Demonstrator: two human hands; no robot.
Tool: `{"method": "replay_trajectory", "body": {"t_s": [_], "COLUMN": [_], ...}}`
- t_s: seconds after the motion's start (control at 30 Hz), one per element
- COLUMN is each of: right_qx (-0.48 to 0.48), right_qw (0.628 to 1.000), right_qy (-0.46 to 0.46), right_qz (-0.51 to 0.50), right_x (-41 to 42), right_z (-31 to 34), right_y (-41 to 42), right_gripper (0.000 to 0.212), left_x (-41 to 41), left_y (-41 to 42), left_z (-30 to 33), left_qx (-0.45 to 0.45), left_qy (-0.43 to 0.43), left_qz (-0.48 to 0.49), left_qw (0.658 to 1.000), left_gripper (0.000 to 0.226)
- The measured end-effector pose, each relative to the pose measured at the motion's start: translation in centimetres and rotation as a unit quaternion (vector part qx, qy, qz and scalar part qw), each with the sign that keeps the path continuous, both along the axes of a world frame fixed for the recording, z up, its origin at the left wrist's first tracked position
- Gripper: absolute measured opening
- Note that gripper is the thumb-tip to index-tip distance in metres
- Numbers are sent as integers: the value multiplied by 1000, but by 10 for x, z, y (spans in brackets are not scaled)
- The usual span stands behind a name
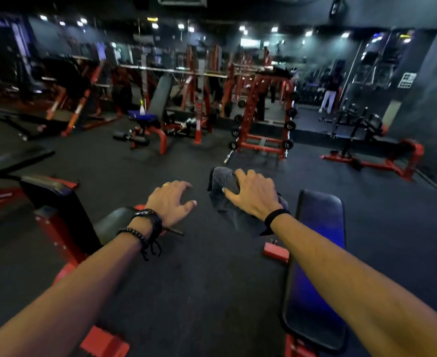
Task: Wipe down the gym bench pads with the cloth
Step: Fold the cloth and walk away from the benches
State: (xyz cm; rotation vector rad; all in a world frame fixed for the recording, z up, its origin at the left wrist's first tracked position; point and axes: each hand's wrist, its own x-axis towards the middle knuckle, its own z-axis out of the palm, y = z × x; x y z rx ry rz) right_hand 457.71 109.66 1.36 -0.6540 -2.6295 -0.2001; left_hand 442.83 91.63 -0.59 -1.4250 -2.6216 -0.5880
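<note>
The grey cloth (223, 188) was bunched in my right hand (253, 194), my fingers curled over its top and my thumb pinching it from the near side, with a loose end hanging down below my palm. I held it in the air over the dark rubber floor (212, 279), just left of the far end of the flat bench pad (318, 266), and it was not touching the pad. That black pad ran lengthwise under my right forearm, a blue sheen on its surface, on a red frame. My left hand (172, 202) was out in front of me beside the cloth, holding nothing, fingers spread and loosely bent, a ring on one finger and dark bracelets (147, 228) at the wrist. Under my left wrist was a smaller rounded black pad (114, 222) on another red frame, with an angled back pad (55, 199) just left of it. Farther off stood red racks (263, 117) and an incline bench (160, 96), all blurred.
</note>
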Motion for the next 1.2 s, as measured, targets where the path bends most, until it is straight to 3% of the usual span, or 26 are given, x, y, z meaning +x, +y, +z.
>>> {"method": "replay_trajectory", "body": {"t_s": [0.27, 0.6, 1.07, 1.2], "right_qx": [77, 119, 123, 117], "right_qw": [996, 991, 991, 991], "right_qy": [53, 63, 46, 7], "right_qz": [12, 10, 25, 60], "right_x": [-98, -162, -258, -301], "right_z": [67, 96, 81, 111], "right_y": [-33, -17, 138, 210], "right_gripper": [53, 55, 55, 55], "left_x": [-94, -155, -262, -309], "left_y": [-31, -19, 144, 214], "left_z": [91, 109, 89, 100], "left_qx": [37, 59, 23, 32], "left_qy": [73, 114, 108, 87], "left_qz": [-32, -38, -53, -50], "left_qw": [996, 991, 992, 994], "left_gripper": [71, 69, 74, 58]}}
